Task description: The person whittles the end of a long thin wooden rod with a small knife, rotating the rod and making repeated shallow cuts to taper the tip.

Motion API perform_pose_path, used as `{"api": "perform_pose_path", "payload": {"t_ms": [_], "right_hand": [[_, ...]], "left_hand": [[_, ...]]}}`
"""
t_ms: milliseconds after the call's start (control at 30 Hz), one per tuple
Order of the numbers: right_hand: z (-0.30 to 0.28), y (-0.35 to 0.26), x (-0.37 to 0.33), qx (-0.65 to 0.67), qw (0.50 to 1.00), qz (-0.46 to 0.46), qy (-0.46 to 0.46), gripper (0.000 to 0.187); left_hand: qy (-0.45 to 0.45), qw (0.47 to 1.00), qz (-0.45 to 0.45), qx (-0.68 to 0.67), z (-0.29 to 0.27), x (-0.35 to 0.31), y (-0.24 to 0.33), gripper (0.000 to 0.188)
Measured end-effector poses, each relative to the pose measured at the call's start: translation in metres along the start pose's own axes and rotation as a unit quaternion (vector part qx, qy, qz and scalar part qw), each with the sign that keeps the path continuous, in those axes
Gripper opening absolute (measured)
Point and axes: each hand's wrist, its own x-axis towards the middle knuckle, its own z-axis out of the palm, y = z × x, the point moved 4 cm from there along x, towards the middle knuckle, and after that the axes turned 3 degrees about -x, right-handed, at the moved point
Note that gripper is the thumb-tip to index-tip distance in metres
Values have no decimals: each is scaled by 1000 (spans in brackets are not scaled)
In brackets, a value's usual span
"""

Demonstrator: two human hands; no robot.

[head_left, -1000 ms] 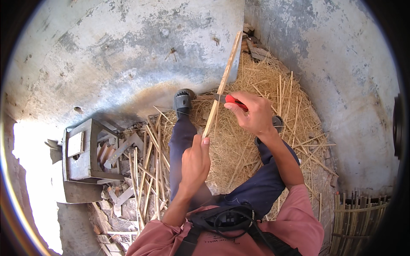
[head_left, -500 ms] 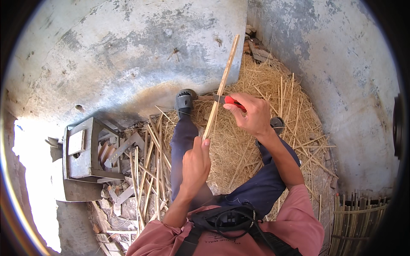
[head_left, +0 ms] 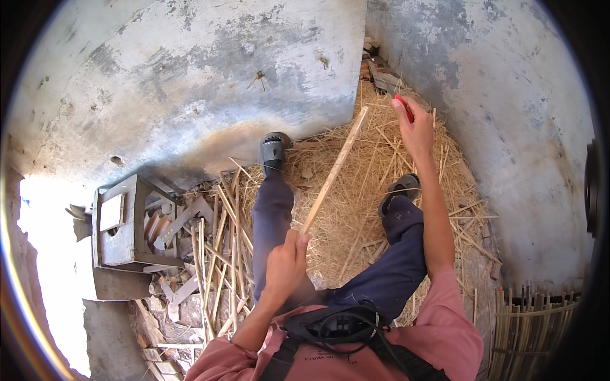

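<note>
My left hand (head_left: 286,260) is closed round the lower end of a pale bamboo strip (head_left: 337,166), which slants up and away to the right over the straw. Farther off and to the right, my right hand (head_left: 417,130) grips a knife by its red handle (head_left: 404,108). The knife is apart from the strip, and its blade is hard to make out here against the straw and wood scraps. Thin shavings (head_left: 362,184) and straw cover the ground between my feet.
Long bamboo strips (head_left: 219,254) lie at the left beside a weathered wooden box (head_left: 121,222) and rubble. Peeling walls (head_left: 210,70) rise ahead and at the right. A slatted bamboo basket (head_left: 534,330) stands at lower right. My shoes (head_left: 273,147) flank the shavings.
My right hand has moved the knife off the strip, away and to the right. My left hand has come slightly nearer, and the strip's far end sits lower and farther right.
</note>
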Motion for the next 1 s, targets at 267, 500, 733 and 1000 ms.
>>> {"api": "perform_pose_path", "payload": {"t_ms": [267,500,733,1000], "right_hand": [[17,38,-12,-179,972,42,-148,42],[31,-37,-46,137,976,-52,-161,33],[42,-111,-122,245,916,-223,-226,25],[53,-128,-153,199,896,-313,-246,26]], "left_hand": [[46,999,-12,-18,-18,8,-3,21],[18,991,-24,-129,-24,24,0,22],[-41,957,-37,-286,-26,34,7,19],[-33,931,12,-364,-29,39,15,31]]}}
